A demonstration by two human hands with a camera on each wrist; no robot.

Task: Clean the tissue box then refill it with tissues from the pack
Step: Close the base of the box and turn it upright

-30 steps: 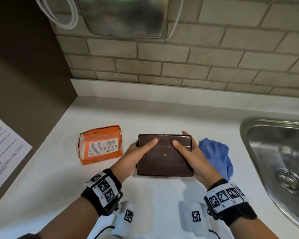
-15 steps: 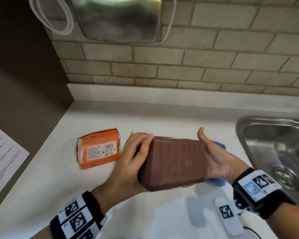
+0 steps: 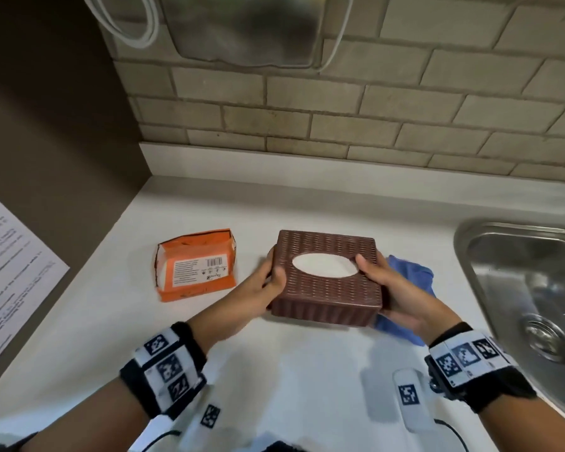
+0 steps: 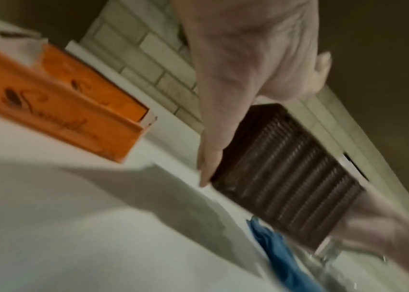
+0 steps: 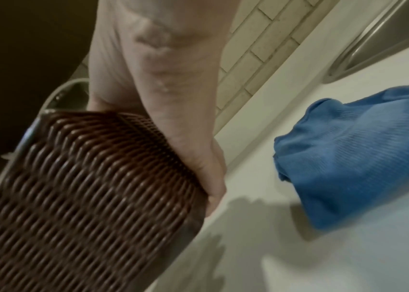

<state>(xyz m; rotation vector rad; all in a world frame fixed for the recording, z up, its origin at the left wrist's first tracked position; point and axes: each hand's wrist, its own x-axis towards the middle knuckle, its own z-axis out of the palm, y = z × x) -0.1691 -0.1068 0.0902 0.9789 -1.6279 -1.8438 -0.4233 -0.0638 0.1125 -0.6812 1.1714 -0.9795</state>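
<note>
From the head view, the brown woven tissue box (image 3: pixel 327 278) sits oval opening up between both hands; the left hand (image 3: pixel 261 291) grips its left end, the right hand (image 3: pixel 395 293) its right end with thumb on top. The orange tissue pack (image 3: pixel 194 265) lies on the white surface (image 3: pixel 291 363) beyond the left hand; a blue cloth (image 3: pixel 411 275) lies under the right hand

Left wrist: fingers (image 4: pixel 208 158) lie along the box's end, pack nearby

Right wrist: fingers (image 5: pixel 213 173) wrap the box's edge, cloth just beside

Brown woven tissue box (image 3: pixel 327 288), oval opening up; opened orange tissue pack (image 3: pixel 194 267) left of it.
</note>
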